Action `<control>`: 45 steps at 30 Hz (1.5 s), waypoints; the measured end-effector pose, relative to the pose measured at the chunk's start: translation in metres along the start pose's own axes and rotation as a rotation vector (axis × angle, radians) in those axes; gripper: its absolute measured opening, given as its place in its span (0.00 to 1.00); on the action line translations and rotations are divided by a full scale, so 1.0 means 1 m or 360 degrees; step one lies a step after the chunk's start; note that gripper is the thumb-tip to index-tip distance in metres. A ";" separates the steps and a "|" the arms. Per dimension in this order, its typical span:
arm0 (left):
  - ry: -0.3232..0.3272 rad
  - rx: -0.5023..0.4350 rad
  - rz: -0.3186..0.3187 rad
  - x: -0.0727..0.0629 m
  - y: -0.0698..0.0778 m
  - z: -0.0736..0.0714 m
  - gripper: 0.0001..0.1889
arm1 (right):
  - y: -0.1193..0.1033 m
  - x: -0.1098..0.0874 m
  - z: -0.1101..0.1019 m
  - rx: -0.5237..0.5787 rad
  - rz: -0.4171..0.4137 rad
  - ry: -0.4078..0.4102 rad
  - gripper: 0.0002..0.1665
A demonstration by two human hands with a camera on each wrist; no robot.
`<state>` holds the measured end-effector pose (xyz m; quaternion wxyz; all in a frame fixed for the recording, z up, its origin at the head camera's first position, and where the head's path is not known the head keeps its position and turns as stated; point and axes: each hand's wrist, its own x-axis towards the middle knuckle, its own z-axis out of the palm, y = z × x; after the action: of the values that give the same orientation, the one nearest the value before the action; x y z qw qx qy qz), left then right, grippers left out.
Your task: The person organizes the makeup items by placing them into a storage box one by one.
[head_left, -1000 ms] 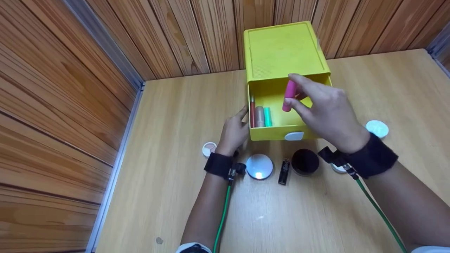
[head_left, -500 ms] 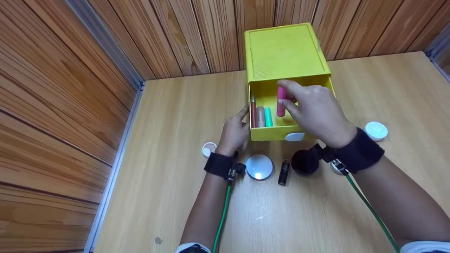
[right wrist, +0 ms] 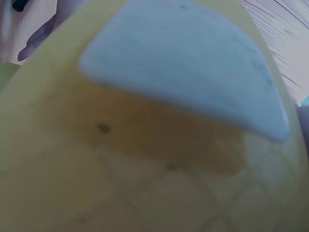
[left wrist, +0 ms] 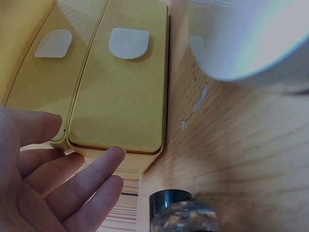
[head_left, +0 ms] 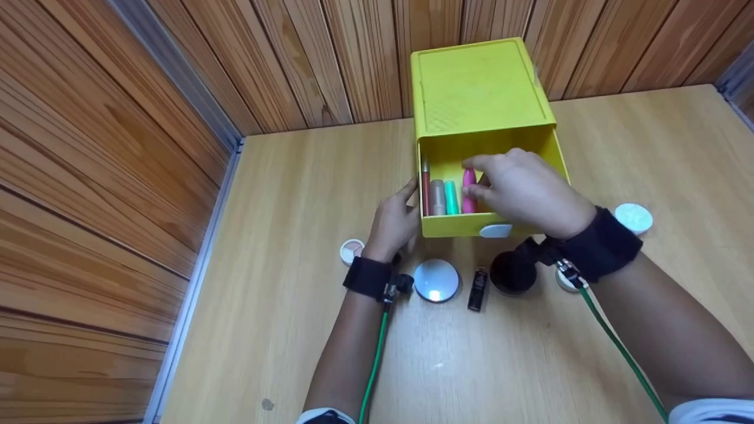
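A yellow drawer unit (head_left: 483,88) stands against the back wall, its upper drawer (head_left: 445,226) pulled out. Inside the drawer my right hand (head_left: 524,191) pinches a slim pink cosmetic tube (head_left: 469,200) between thumb and fingers, standing near the front wall. To its left are a turquoise tube (head_left: 450,198), a greyish-brown tube (head_left: 437,198) and a dark red tube (head_left: 426,191). My left hand (head_left: 393,224) is at the drawer's left side; the left wrist view shows its fingers (left wrist: 94,176) extended by the drawer corner. The right wrist view holds mostly the drawer's white handle (right wrist: 188,63).
On the table before the unit lie a silvery round compact (head_left: 436,281), a small black tube (head_left: 478,290) and a dark round jar (head_left: 513,274). A three-part palette (head_left: 351,251) is beside my left wrist. A white round case (head_left: 633,218) lies at the right.
My right hand has lowered the pink tube into the drawer, moving left and toward the front wall beside the turquoise tube. The left hand has stayed in place.
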<state>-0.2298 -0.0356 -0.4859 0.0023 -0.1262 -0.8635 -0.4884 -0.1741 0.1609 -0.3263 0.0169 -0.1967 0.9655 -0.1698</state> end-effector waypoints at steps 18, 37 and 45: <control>0.0004 0.0002 -0.0011 0.001 0.003 -0.002 0.27 | 0.002 0.009 -0.002 0.0005 -0.0014 -0.0428 0.26; 0.0008 0.0006 -0.0005 0.002 0.002 -0.003 0.26 | 0.005 0.011 0.000 -0.0027 -0.0173 -0.0291 0.10; 0.0015 0.0004 -0.0008 0.002 0.002 -0.003 0.26 | 0.006 0.010 -0.001 -0.0014 -0.0171 -0.0264 0.11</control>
<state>-0.2318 -0.0364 -0.4825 0.0052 -0.1216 -0.8644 -0.4878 -0.1855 0.1627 -0.3267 0.0868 -0.2617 0.9496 -0.1494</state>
